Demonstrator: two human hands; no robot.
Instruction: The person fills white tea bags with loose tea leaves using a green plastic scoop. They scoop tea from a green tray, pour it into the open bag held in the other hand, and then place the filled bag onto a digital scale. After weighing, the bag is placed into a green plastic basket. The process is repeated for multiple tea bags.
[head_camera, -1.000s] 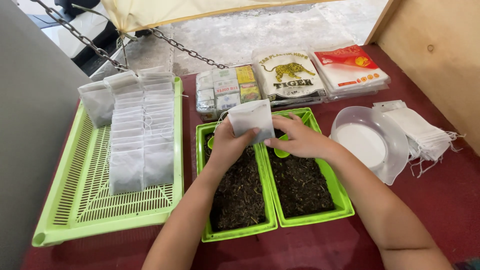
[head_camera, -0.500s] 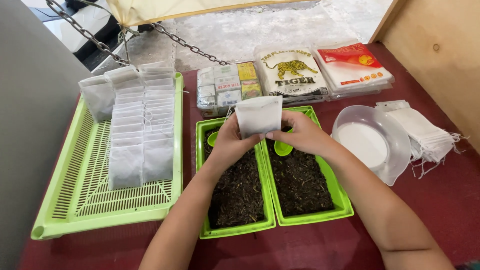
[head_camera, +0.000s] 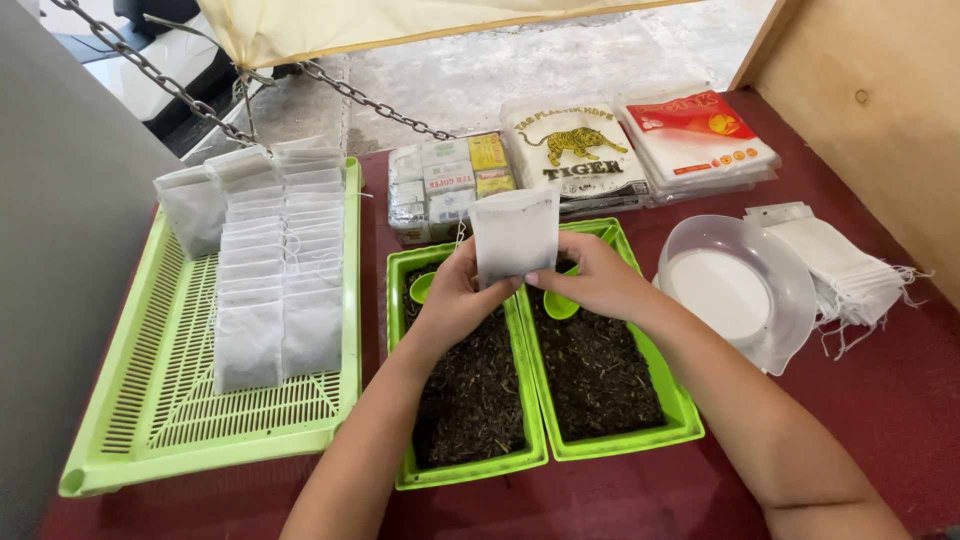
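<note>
**Small white bag held over two trays of dark leaf**

Dark red tabletop (head_camera: 900, 400) carried everything. Both hands gripped one small white bag (head_camera: 514, 235) upright: the left hand (head_camera: 455, 295) pinched its lower left edge, the right hand (head_camera: 590, 280) its lower right corner. Just below the fingers sat two glossy green trays (head_camera: 540, 455) of dark, crumbly loose leaf, each with a green scoop (head_camera: 558, 305). Left of the fingers, a slotted green basket (head_camera: 150, 420) held rows of flat white bags (head_camera: 270, 290). Right of them lay a clear round lid (head_camera: 740, 290) and a stack of limp empty bags (head_camera: 840, 265). The bag looked thin and soft; a loose pinch could likely let it tip and spill.
</note>
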